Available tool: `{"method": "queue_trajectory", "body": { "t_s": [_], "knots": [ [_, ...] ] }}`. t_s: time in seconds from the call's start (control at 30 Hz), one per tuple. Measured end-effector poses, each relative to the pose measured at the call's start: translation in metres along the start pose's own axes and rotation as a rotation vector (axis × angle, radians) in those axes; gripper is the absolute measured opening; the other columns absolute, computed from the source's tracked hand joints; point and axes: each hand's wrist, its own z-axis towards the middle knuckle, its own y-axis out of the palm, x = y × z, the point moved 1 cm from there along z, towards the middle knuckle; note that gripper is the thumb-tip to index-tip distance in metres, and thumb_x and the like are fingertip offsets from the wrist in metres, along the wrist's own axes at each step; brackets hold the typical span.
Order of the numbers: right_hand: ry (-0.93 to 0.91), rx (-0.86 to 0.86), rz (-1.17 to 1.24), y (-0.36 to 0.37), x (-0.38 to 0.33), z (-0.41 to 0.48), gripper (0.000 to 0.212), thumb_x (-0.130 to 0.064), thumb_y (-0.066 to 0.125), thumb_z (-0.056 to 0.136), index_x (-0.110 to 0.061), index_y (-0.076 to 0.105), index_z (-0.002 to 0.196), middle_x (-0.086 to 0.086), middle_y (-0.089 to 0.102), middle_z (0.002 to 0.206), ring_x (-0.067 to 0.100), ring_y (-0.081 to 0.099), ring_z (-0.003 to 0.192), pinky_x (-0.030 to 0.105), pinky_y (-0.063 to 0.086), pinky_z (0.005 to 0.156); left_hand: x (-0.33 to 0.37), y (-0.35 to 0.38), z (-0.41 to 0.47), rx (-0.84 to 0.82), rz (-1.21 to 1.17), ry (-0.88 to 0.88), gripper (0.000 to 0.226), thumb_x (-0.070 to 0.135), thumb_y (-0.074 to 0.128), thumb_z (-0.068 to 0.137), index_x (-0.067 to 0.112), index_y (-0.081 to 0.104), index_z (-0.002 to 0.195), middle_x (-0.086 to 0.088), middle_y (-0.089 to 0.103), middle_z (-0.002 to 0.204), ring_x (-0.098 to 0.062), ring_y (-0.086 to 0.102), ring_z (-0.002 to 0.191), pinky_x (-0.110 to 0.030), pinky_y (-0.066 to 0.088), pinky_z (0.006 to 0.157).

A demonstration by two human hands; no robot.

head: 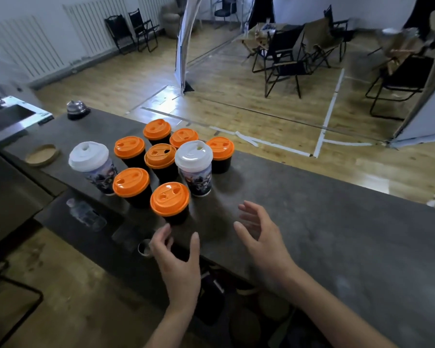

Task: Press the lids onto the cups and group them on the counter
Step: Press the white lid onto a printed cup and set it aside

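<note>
Both hands, left hand (177, 262) and right hand (261, 237), hover with fingers spread, holding nothing. A careless nudge could topple the nearest cup (170, 203) off the worktop (337, 222) edge.

Illumination even and moderate, daylight-like. Glare patches on the wooden floor (166, 96). Cups throw soft shadows on the dark counter (337, 222). Wide-angle bending at the edges. Upper right corner smeared; lower area beneath the counter dim and soft.

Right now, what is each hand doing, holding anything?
Left hand: open, holding nothing, fingers curved just short of the nearest orange-lidded cup.
Right hand: open, holding nothing, above the counter.
</note>
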Motion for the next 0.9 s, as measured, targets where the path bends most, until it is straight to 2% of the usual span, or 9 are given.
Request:
{"method": "queue_trajectory", "body": {
  "t_s": [0.1, 0.2, 0.27, 0.37, 0.5, 0.63, 0.77, 0.83, 0.9],
  "knots": [
    [-0.007, 0.071, -0.026, -0.037, 0.011, -0.012, 0.042, -0.016, 0.069, 0.097, -0.026, 0.054, 0.135, -0.012, 0.063, 0.132, -0.001, 0.062, 0.117, 0.017, 0.051, 0.097, 0.007, 0.021, -0.028, -0.234, 0.028, 0.138, 0.036, 0.029, 0.067, 0.097, 0.023, 0.051, 0.128, 0.007, 0.054, 0.128, -0.015, 0.054, 0.125, -0.041, 0.046, 0.109],
    [0.0, 0.169, -0.01, -0.076, 0.023, -0.03, 0.035, -0.013, 0.067, 0.098, -0.026, 0.057, 0.129, -0.01, 0.065, 0.129, -0.001, 0.064, 0.114, 0.017, 0.051, 0.096, 0.012, 0.056, -0.043, -0.45, 0.052, 0.244, 0.035, 0.024, 0.063, 0.096, 0.015, 0.054, 0.129, 0.003, 0.056, 0.125, -0.016, 0.056, 0.122, -0.037, 0.048, 0.105],
    [-0.012, 0.247, -0.015, -0.104, 0.03, -0.041, 0.031, -0.011, 0.067, 0.098, -0.028, 0.059, 0.123, -0.008, 0.066, 0.125, 0.003, 0.065, 0.111, 0.019, 0.052, 0.096, 0.017, 0.083, -0.052, -0.577, 0.064, 0.255, 0.034, 0.026, 0.062, 0.097, 0.014, 0.055, 0.128, 0.001, 0.057, 0.124, -0.012, 0.056, 0.12, -0.037, 0.048, 0.104],
    [-0.015, 0.389, -0.036, -0.151, 0.031, -0.061, 0.028, -0.008, 0.067, 0.098, -0.025, 0.06, 0.12, -0.007, 0.067, 0.12, 0.007, 0.067, 0.107, 0.02, 0.052, 0.093, 0.029, 0.123, -0.071, -0.736, 0.052, 0.277, 0.033, 0.03, 0.061, 0.097, 0.019, 0.054, 0.128, 0.002, 0.058, 0.124, -0.012, 0.057, 0.12, -0.038, 0.049, 0.103],
    [-0.045, 0.599, -0.091, -0.214, 0.023, -0.103, 0.029, -0.01, 0.066, 0.099, -0.023, 0.06, 0.124, -0.01, 0.065, 0.123, 0.007, 0.064, 0.114, 0.022, 0.051, 0.096, 0.056, 0.164, -0.106, -0.931, 0.018, 0.281, 0.032, 0.029, 0.064, 0.099, 0.025, 0.052, 0.128, 0.008, 0.058, 0.125, -0.009, 0.057, 0.121, -0.04, 0.05, 0.104],
    [-0.05, 0.797, -0.189, -0.273, 0.016, -0.147, 0.033, -0.009, 0.067, 0.098, -0.014, 0.061, 0.13, -0.005, 0.065, 0.127, 0.008, 0.062, 0.119, 0.031, 0.052, 0.101, 0.088, 0.216, -0.14, -1.097, 0.031, 0.385, 0.04, 0.033, 0.066, 0.097, 0.022, 0.051, 0.132, 0.007, 0.054, 0.128, -0.002, 0.051, 0.123, -0.041, 0.047, 0.107],
    [-0.094, 0.989, -0.222, -0.321, 0.0, -0.183, 0.037, -0.018, 0.068, 0.095, -0.014, 0.061, 0.131, -0.002, 0.066, 0.129, 0.007, 0.062, 0.12, 0.03, 0.051, 0.102, 0.136, 0.284, -0.178, -1.234, 0.007, 0.564, 0.066, 0.048, 0.068, 0.088, 0.018, 0.045, 0.141, 0.004, 0.048, 0.133, -0.007, 0.05, 0.124, -0.04, 0.049, 0.104],
    [-0.1, 1.045, -0.24, -0.34, -0.008, -0.198, 0.041, -0.023, 0.066, 0.093, -0.014, 0.06, 0.132, -0.003, 0.066, 0.129, 0.008, 0.062, 0.122, 0.031, 0.05, 0.104, 0.164, 0.32, -0.199, -1.27, 0.007, 0.658, 0.077, 0.045, 0.074, 0.087, 0.015, 0.04, 0.148, -0.001, 0.044, 0.14, -0.016, 0.046, 0.132, -0.04, 0.043, 0.111],
    [-0.104, 1.077, -0.271, -0.355, -0.013, -0.21, 0.041, -0.019, 0.068, 0.094, -0.014, 0.06, 0.134, -0.006, 0.065, 0.13, 0.007, 0.061, 0.123, 0.03, 0.049, 0.105, 0.195, 0.357, -0.219, -1.279, 0.044, 0.773, 0.087, 0.043, 0.079, 0.085, 0.016, 0.033, 0.154, -0.007, 0.037, 0.151, -0.022, 0.035, 0.142, -0.037, 0.031, 0.118]
  ]
}}
